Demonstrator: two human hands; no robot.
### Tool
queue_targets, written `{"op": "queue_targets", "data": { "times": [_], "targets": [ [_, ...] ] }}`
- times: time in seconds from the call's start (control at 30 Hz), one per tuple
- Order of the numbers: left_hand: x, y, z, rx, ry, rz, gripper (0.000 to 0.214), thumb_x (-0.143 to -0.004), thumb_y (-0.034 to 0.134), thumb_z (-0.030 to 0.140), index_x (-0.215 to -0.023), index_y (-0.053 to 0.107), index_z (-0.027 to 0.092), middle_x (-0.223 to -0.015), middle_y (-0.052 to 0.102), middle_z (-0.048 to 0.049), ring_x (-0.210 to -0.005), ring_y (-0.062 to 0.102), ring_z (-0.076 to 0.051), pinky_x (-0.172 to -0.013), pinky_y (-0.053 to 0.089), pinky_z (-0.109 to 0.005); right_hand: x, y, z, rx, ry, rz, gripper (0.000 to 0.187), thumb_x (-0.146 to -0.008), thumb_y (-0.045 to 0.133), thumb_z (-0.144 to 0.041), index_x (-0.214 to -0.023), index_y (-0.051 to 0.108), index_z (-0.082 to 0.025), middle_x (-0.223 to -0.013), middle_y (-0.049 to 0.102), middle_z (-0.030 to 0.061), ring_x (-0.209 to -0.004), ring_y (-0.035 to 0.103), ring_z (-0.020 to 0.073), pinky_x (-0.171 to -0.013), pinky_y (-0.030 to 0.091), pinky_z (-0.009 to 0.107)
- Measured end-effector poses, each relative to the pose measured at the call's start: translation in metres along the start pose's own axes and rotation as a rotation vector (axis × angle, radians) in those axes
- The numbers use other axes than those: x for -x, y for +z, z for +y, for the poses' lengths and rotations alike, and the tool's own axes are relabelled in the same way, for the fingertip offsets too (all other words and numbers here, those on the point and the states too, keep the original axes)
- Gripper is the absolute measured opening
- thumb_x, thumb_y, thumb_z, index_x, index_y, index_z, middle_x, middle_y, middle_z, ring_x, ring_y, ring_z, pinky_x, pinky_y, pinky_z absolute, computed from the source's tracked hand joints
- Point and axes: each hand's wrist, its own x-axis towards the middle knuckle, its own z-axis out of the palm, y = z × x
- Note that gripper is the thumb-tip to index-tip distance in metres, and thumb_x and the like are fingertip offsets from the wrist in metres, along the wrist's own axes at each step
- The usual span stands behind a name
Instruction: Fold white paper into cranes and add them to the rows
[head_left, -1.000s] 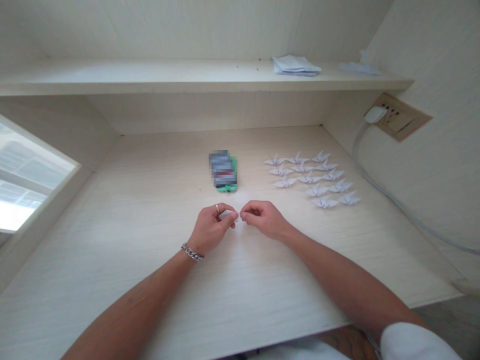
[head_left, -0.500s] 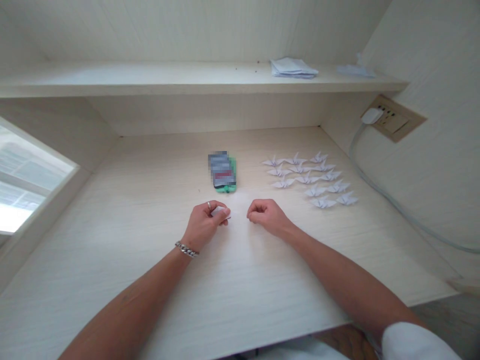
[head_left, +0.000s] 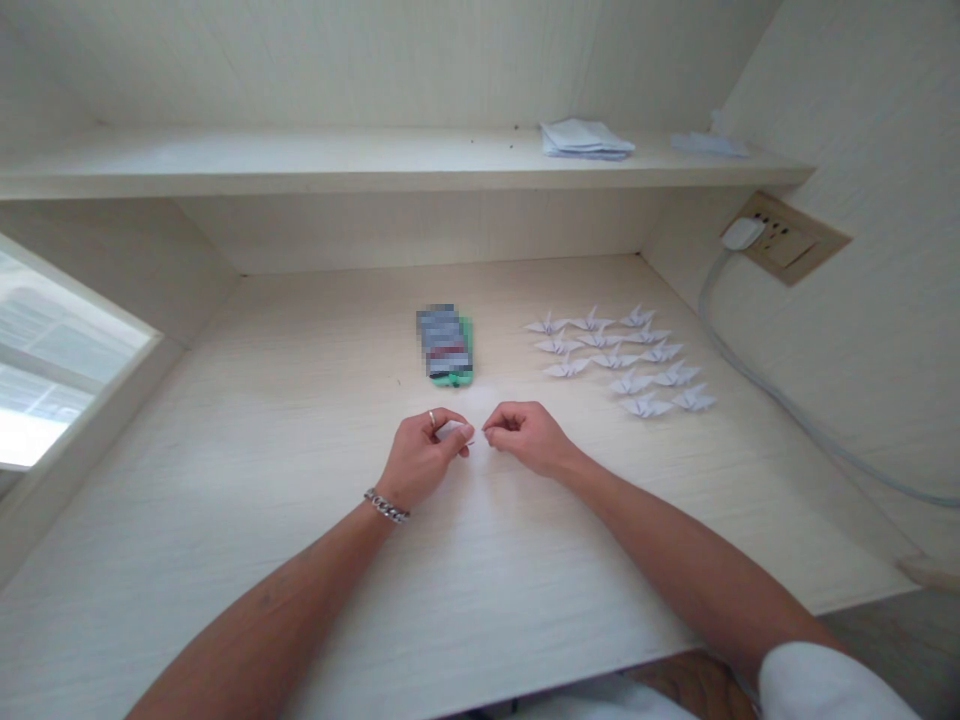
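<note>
My left hand [head_left: 431, 450], with a ring and a chain bracelet, is closed on a small folded piece of white paper [head_left: 448, 430] that shows between thumb and fingers. Just to its right, my right hand [head_left: 529, 436] has thumb and forefinger pinched together; whatever may be in that pinch is too small to make out. A narrow gap separates the fingertips of both hands. Beyond my right hand, several folded white paper cranes [head_left: 615, 357] stand in rows on the desk [head_left: 300, 360].
A phone in a green case [head_left: 446, 345], its screen pixelated, lies beyond my hands. The shelf [head_left: 337, 155] above holds a stack of white paper [head_left: 586, 138] and a loose sheet [head_left: 710, 145]. On the right, a cable [head_left: 780, 395] runs down from a wall socket [head_left: 787, 238].
My left hand, with the folded paper, has moved right. My right hand has shifted slightly left, so the fingertips are closer together. The cranes and the phone have stayed in place.
</note>
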Motion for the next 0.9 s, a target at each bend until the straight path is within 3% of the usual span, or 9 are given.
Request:
{"op": "queue_targets", "data": {
  "times": [0.2,0.33,0.53,0.8,0.9],
  "targets": [
    [-0.002,-0.004,0.005,0.03,-0.001,0.123,0.02,-0.075,0.067,0.034,-0.074,0.067,0.014,-0.056,0.066,-0.0005,-0.054,0.06,-0.013,-0.054,0.045,-0.023,-0.001,-0.002,0.003,-0.128,0.066,0.073,0.008,-0.067,0.059,-0.018,-0.069,0.066,-0.015,-0.058,0.06,-0.0015,-0.054,0.052,0.0109,-0.054,0.039,0.024],
    [0.0,0.002,0.007,0.064,0.017,0.115,0.019,-0.077,0.066,0.033,-0.076,0.068,0.013,-0.058,0.066,-0.0006,-0.055,0.059,-0.013,-0.056,0.046,-0.023,-0.001,0.006,-0.002,-0.234,0.02,0.046,0.016,-0.073,0.065,-0.03,-0.079,0.065,-0.015,-0.064,0.062,-0.0011,-0.059,0.055,0.0113,-0.059,0.042,0.024],
    [-0.001,0.006,0.003,0.058,0.048,0.061,0.022,-0.079,0.064,0.036,-0.078,0.068,0.014,-0.065,0.068,-0.0019,-0.061,0.061,-0.014,-0.059,0.047,-0.024,-0.004,0.013,-0.002,-0.278,0.031,0.105,0.019,-0.077,0.062,-0.035,-0.075,0.061,-0.016,-0.062,0.06,-0.0018,-0.056,0.053,0.0105,-0.056,0.041,0.024],
    [0.0,0.005,0.004,-0.107,0.072,-0.055,0.021,-0.08,0.057,0.033,-0.074,0.068,0.017,-0.066,0.066,-0.0014,-0.06,0.057,-0.014,-0.055,0.043,-0.023,0.001,0.011,-0.004,0.081,-0.046,0.054,0.016,-0.082,0.057,-0.03,-0.08,0.065,-0.016,-0.068,0.063,0.0001,-0.063,0.056,0.0121,-0.06,0.042,0.024],
    [0.001,0.004,0.006,-0.164,0.092,-0.057,0.019,-0.079,0.056,0.03,-0.071,0.068,0.017,-0.063,0.065,-0.0008,-0.058,0.057,-0.014,-0.054,0.042,-0.022,-0.001,0.01,-0.003,0.094,-0.02,0.036,0.015,-0.082,0.057,-0.028,-0.078,0.065,-0.016,-0.067,0.064,0.0004,-0.063,0.057,0.0122,-0.059,0.042,0.024]
  ]
}}
